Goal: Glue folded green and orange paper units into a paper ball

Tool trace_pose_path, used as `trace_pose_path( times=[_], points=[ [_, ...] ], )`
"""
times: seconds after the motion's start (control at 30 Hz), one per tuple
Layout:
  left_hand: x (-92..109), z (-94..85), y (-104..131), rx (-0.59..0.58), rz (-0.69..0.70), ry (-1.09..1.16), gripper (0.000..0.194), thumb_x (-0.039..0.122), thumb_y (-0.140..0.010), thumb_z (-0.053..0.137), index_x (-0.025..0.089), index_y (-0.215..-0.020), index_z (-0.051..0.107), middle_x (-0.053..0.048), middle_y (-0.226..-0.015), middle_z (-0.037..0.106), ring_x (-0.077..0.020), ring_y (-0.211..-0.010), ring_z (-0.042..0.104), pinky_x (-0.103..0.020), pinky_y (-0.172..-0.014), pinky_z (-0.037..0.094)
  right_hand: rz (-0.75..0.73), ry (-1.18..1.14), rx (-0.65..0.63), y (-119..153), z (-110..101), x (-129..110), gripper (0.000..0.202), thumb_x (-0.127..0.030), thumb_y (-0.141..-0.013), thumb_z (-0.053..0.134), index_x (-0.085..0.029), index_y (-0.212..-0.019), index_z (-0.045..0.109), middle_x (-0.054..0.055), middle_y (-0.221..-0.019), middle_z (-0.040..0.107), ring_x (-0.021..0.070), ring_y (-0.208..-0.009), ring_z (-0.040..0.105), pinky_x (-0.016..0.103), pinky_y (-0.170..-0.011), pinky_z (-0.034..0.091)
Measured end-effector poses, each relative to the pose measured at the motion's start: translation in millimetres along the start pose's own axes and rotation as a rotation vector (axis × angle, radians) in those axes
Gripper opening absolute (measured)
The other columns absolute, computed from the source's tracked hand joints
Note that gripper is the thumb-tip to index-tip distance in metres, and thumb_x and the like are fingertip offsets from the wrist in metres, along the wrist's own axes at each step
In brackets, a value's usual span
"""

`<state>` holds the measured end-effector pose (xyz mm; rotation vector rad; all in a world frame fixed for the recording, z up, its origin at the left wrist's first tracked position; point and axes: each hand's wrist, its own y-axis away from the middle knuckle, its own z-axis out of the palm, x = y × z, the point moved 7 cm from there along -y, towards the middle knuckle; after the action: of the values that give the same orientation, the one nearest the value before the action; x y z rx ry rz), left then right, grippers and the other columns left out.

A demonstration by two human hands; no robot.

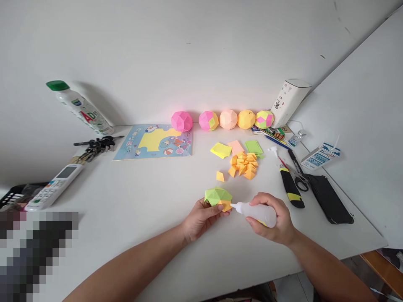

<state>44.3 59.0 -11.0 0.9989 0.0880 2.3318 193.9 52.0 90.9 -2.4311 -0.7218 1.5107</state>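
Note:
My left hand [204, 218] pinches a partly built folded-paper ball [218, 196], green on top with an orange piece at its lower right. In my right hand [280, 218] is a white squeeze glue bottle [260, 212], lying on its side. Its thin nozzle points left and meets the edge of the orange piece, though I cannot tell whether glue is coming out. Beyond the hands lies a heap of folded orange paper pieces [244, 164], with one loose orange piece [220, 176] nearer to me. Behind the heap are yellow [221, 150], pink [236, 147] and green paper pieces [253, 147].
Several finished paper balls [228, 120] line the wall. A blue picture board [135, 144], keys [96, 147], a white bottle [83, 110] and a card terminal [55, 186] occupy the left. To the right are a box cutter [291, 186], scissors [301, 183], a black phone [330, 199] and a carton [321, 156].

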Motion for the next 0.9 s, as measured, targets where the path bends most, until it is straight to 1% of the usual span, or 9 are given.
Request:
trace_pose_path(
  times=[0.23, 0.4, 0.6, 0.67, 0.77, 0.9],
  points=[
    [-0.3, 0.4, -0.2, -0.013, -0.006, -0.005, 0.016, 0.019, -0.073, 0.071, 0.012, -0.087, 0.068, -0.006, -0.080, 0.067, -0.0154, -0.079, 0.061, -0.029, -0.081, 0.045, -0.006, -0.021, 0.014, 0.0, -0.9, 2.5, 0.025, -0.028, -0.072, 0.069, -0.023, -0.091, 0.053, 0.000, -0.070, 0.058, 0.0153, -0.057, 0.053, 0.026, -0.049, 0.044],
    [-0.2, 0.8, -0.6, -0.021, -0.001, -0.003, 0.014, 0.018, -0.075, 0.069, 0.011, -0.087, 0.068, -0.006, -0.078, 0.067, -0.0146, -0.077, 0.060, -0.029, -0.080, 0.046, 0.023, 0.009, 0.028, 0.0, -2.4, 4.7, 0.034, -0.034, -0.069, 0.073, -0.022, -0.093, 0.054, 0.001, -0.073, 0.060, 0.0161, -0.059, 0.056, 0.026, -0.050, 0.046],
    [-0.3, 1.6, 0.0, -0.018, -0.014, -0.033, 0.017, 0.021, -0.072, 0.072, 0.012, -0.086, 0.068, -0.007, -0.080, 0.068, -0.0162, -0.079, 0.061, -0.031, -0.081, 0.045, 0.100, -0.010, 0.093, 2.8, -3.4, 9.5, 0.028, -0.027, -0.071, 0.069, -0.023, -0.095, 0.055, 0.001, -0.079, 0.062, 0.0159, -0.061, 0.058, 0.027, -0.053, 0.049],
    [-0.6, 1.5, -0.1, -0.011, -0.028, -0.043, 0.019, 0.022, -0.071, 0.073, 0.011, -0.087, 0.068, -0.008, -0.081, 0.068, -0.0170, -0.079, 0.062, -0.032, -0.083, 0.045, 0.101, -0.008, 0.135, 4.2, -4.8, 10.8, 0.028, -0.026, -0.071, 0.069, -0.023, -0.096, 0.055, 0.002, -0.083, 0.062, 0.0158, -0.062, 0.058, 0.027, -0.054, 0.049],
    [-0.8, 1.6, -0.3, -0.010, -0.041, -0.049, 0.020, 0.021, -0.070, 0.073, 0.011, -0.087, 0.068, -0.008, -0.082, 0.068, -0.0173, -0.080, 0.062, -0.033, -0.084, 0.045, 0.099, 0.008, 0.187, 5.7, -7.0, 13.0, 0.030, -0.025, -0.070, 0.069, -0.024, -0.097, 0.056, 0.004, -0.091, 0.062, 0.0179, -0.071, 0.060, 0.029, -0.061, 0.051],
    [-1.8, 1.8, -0.1, -0.031, -0.046, -0.048, 0.018, 0.019, -0.072, 0.071, 0.011, -0.089, 0.068, -0.008, -0.083, 0.068, -0.0169, -0.081, 0.061, -0.032, -0.084, 0.045, 0.106, -0.003, 0.193, 7.1, -6.9, 16.1, 0.029, -0.023, -0.071, 0.069, -0.025, -0.096, 0.056, 0.003, -0.091, 0.062, 0.0185, -0.076, 0.061, 0.028, -0.065, 0.051]
  ],
)
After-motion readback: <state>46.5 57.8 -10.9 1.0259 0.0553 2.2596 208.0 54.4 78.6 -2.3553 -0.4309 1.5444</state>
